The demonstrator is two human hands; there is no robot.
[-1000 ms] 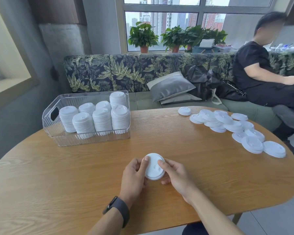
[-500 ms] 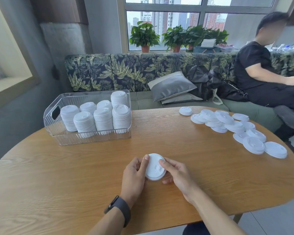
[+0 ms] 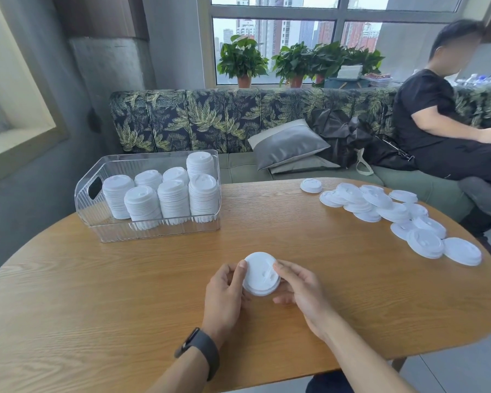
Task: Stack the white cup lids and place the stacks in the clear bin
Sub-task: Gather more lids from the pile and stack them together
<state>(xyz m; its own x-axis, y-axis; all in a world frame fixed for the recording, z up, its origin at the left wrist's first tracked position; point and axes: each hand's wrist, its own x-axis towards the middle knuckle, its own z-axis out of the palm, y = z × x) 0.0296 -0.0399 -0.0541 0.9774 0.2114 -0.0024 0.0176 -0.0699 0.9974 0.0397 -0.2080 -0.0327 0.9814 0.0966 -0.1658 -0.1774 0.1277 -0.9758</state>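
Observation:
A short stack of white cup lids [image 3: 260, 277] sits low over the wooden table [image 3: 97, 293], near its front middle. My left hand [image 3: 224, 296] grips its left rim, thumb up against the edge. My right hand [image 3: 301, 293] pinches the right rim with fingers curled round it. The clear bin [image 3: 119, 231] stands at the back left of the table and holds several tall stacks of lids [image 3: 173, 198]. Several loose lids [image 3: 380, 207] lie scattered across the table's right side, with one lone lid [image 3: 311, 185] at the back.
A leaf-patterned sofa [image 3: 199, 120] runs behind the table with a grey cushion [image 3: 289, 144] and a black bag [image 3: 349, 137]. A person in black [image 3: 437, 123] sits at the right end. Potted plants [image 3: 241, 61] line the windowsill.
The hands and the lid stack have stayed in place; only the camera view has shifted slightly.

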